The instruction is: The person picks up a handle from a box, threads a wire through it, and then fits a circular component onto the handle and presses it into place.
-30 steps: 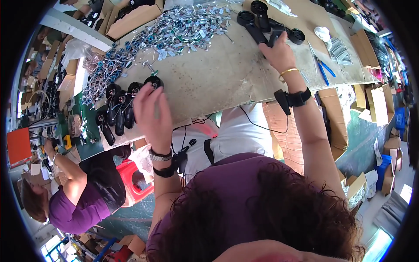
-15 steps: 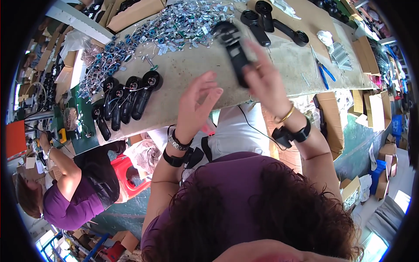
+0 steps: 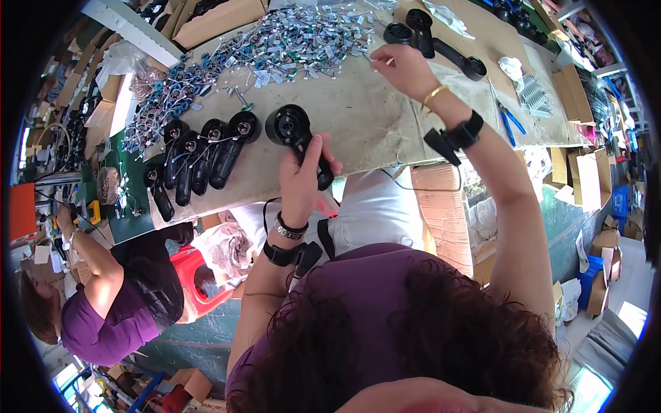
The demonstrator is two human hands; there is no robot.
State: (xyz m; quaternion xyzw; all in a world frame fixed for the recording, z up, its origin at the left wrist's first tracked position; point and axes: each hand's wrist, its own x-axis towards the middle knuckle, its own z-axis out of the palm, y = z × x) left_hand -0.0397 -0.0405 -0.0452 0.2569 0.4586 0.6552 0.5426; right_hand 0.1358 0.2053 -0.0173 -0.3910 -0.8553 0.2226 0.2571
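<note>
While left hand (image 3: 303, 175) grips black housing (image 3: 297, 138), right hand (image 3: 399, 65) reaches small parts (image 3: 289, 41).

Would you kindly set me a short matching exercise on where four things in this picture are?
Things:
1. black shell
2. right hand
3. row of shells
4. blue pliers

Places:
A. at the edge of the heap of small wired parts
B. on the bench, right of the right forearm
C. in the left hand
D. lying side by side on the bench, left of the held shell

Pairs: 1-C, 2-A, 3-D, 4-B
</note>
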